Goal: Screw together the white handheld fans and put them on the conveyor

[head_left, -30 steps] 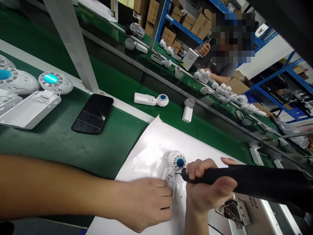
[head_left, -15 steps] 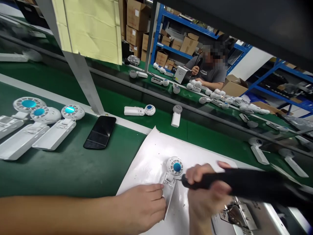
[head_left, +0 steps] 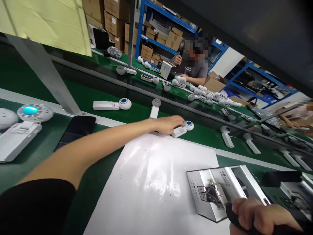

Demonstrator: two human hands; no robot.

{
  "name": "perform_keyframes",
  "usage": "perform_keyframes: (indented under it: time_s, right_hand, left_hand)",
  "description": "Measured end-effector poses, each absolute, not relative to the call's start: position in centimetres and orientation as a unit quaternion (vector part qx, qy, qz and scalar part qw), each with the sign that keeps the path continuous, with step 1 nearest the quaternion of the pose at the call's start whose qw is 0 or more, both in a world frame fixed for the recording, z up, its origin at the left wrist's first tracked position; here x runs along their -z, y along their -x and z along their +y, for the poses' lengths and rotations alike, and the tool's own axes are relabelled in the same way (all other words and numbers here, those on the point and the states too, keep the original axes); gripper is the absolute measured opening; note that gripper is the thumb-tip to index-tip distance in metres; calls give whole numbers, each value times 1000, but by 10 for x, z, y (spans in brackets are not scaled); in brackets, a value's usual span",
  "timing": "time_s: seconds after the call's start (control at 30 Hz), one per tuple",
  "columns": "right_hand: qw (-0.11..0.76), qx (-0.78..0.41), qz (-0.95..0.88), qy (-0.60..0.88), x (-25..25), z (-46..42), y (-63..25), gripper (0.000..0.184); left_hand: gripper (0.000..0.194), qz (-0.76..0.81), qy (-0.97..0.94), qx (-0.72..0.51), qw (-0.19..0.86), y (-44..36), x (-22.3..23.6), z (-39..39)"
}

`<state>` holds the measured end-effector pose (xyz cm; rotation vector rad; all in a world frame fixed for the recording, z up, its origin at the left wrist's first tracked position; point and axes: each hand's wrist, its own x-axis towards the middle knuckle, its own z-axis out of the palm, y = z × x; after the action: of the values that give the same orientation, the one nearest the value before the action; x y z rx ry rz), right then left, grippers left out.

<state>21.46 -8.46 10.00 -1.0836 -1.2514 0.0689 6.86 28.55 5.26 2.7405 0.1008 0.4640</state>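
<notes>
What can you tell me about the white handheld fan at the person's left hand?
The white handheld fan lies on the green conveyor belt, at the far edge of a white sheet. It looks like plastic. Its flat, rectangular handle points toward the left hand, whose fingertips touch it. Its round, vented head, with a blue centre, sits at the other end.

The right hand (head_left: 259, 216) and its black tool handle (head_left: 232, 216) are cut off by the lower edge of the head view.
</notes>
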Motion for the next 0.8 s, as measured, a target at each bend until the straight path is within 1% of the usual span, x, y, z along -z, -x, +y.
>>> perform_keyframes:
  time_s: [0.03, 0.07, 0.1, 0.13, 0.2, 0.23, 0.27, 0.33, 0.4, 0.43, 0.5, 0.53, 0.57, 0.6, 0.63, 0.7, 0.73, 0.8]
  right_hand:
    - [668, -24, -559, 491, -105, -83, -210, 54]
    - [671, -2, -550, 497, -109, -79, -205, 58]
    - [685, 32, -523, 506, -111, -75, -199, 60]
    - [711, 85, -472, 514, -112, -69, -193, 58]
    - [723, 132, -405, 544, -110, -57, -181, 63]
    - [723, 131, -387, 557, -107, -52, -176, 66]
    - [720, 119, -381, 567, -104, -48, -172, 66]
    - [727, 104, -369, 569, -99, -44, -167, 62]
    - [731, 100, -367, 566, -96, -45, -164, 62]
    - [733, 96, -370, 563, -95, -46, -164, 62]
    - [741, 46, -378, 553, -93, -50, -164, 66]
    - [748, 8, -385, 541, -91, -52, -164, 67]
    - [755, -31, -395, 522, -89, -55, -165, 67]
    - [760, -70, -406, 502, -86, -58, -167, 65]
    - [760, -106, -422, 483, -83, -60, -168, 62]
    - [748, -159, -456, 456, -78, -63, -168, 57]
    - [739, -176, -463, 457, -77, -63, -166, 55]
    - [725, -179, -462, 479, -79, -58, -154, 52]
  left_hand:
    - [57, 54, -970, -164, 170, -58, -56, 295]
    - [60, 73, -972, -156, 158, -46, -59, 306]
    - [57, 85, -975, -140, 150, -32, -61, 318]
    - [50, 90, -978, -121, 144, -18, -61, 329]
    - [33, 94, -982, -99, 132, 8, -60, 347]
    - [30, 93, -983, -95, 126, 19, -60, 353]
    - [31, 93, -984, -96, 119, 28, -60, 356]
    - [33, 99, -984, -109, 100, 39, -66, 358]
    - [38, 121, -980, -138, 78, 45, -77, 350]
    - [43, 139, -975, -160, 66, 45, -83, 341]
    - [51, 181, -960, -207, 46, 44, -91, 310]
    - [50, 190, -953, -234, 41, 43, -92, 288]
    - [44, 186, -948, -257, 38, 43, -90, 261]
    - [36, 155, -943, -291, 45, 42, -85, 232]
    - [29, 83, -942, -322, 45, 42, -77, 200]
    - [26, -70, -935, -342, 61, 44, -56, 140]
    - [27, -119, -924, -354, 79, 47, -45, 114]
    - [22, -157, -926, -328, 98, 56, -26, 75]
